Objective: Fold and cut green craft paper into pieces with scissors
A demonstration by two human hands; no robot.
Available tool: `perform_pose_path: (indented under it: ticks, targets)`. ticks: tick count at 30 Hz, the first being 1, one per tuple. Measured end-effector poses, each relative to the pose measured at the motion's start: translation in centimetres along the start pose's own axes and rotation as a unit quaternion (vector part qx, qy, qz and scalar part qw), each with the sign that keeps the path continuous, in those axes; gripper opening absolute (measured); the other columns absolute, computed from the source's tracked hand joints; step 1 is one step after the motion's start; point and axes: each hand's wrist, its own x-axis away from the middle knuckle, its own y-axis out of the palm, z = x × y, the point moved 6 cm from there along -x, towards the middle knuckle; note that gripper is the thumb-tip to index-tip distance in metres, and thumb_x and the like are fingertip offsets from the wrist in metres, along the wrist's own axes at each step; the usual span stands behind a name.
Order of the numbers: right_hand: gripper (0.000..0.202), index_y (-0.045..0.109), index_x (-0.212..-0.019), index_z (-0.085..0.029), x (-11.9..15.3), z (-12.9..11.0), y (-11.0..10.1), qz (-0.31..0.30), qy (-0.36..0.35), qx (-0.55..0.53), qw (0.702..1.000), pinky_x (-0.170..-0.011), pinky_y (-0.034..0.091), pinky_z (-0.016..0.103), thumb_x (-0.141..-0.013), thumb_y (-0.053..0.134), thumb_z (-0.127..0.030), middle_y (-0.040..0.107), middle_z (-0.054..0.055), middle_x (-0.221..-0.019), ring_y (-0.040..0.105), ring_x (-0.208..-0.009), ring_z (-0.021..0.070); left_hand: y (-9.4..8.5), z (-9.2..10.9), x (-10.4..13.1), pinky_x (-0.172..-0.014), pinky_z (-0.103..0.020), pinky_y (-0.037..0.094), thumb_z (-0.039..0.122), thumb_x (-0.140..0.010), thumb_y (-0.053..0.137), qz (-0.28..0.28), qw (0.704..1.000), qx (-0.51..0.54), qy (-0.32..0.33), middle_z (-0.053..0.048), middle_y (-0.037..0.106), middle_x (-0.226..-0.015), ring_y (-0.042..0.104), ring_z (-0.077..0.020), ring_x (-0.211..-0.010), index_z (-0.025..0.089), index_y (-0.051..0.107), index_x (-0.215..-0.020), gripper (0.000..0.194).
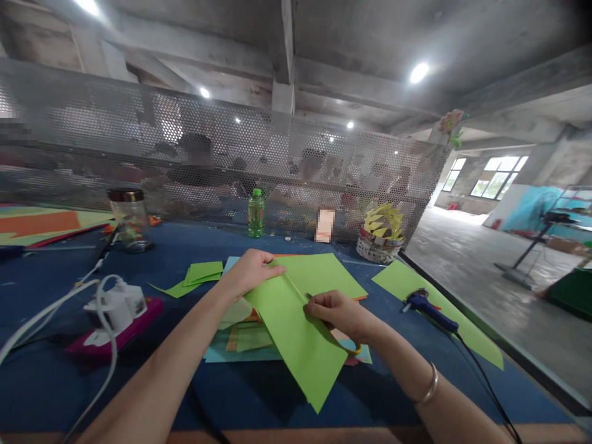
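A light green paper sheet (303, 345) is held tilted above a stack of coloured paper. My left hand (256, 271) grips its upper end, thumb on top and fingers closed. At the sheet's right long edge, my right hand (337, 313) is closed round scissors. Their dark tips show at my fingertips and a yellow handle loop (356, 349) below the palm; the rest is hidden by the hand. Another green sheet (330, 274) lies flat behind, over orange paper. Blue sheets (252, 353) and tan pieces show beneath.
A blue glue gun (430, 310) rests on green paper at the right, its cord trailing forward. Leftward are a magenta power strip (139, 317) with white plugs, green scraps (203, 272) and a glass jar (132, 222). A green bottle (256, 216) and basket (379, 243) stand behind, before a perforated metal screen.
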Motion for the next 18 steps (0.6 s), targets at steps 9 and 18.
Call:
perform_pose_path:
  ticks: [9,18]
  targets:
    - [0.040,0.060,-0.071,-0.018,-0.3,-0.2,-2.2,0.171,-0.032,-0.128,0.976,-0.045,0.035,0.021,-0.074,0.068,-0.058,0.057,-0.003,-0.055,0.046,-0.045,0.0095,1.9,1.5,0.5,-0.081,-0.032,0.053,0.060,-0.077,0.066,0.015,0.980,0.190,0.053,-0.011,0.073,-0.107,0.070,-0.0214,-0.091,0.017,0.065,-0.110,0.054]
    - [0.038,0.064,-0.073,-0.019,0.0,-0.4,-4.3,0.266,-0.088,-0.224,0.934,-0.056,0.050,0.023,-0.067,0.075,-0.055,0.067,-0.001,-0.066,0.058,-0.053,0.0119,7.0,1.0,1.4,-0.063,-0.025,0.049,0.045,-0.074,0.072,-0.063,0.988,0.143,0.009,-0.006,0.074,-0.076,0.067,-0.0161,-0.067,0.015,0.071,-0.080,0.031]
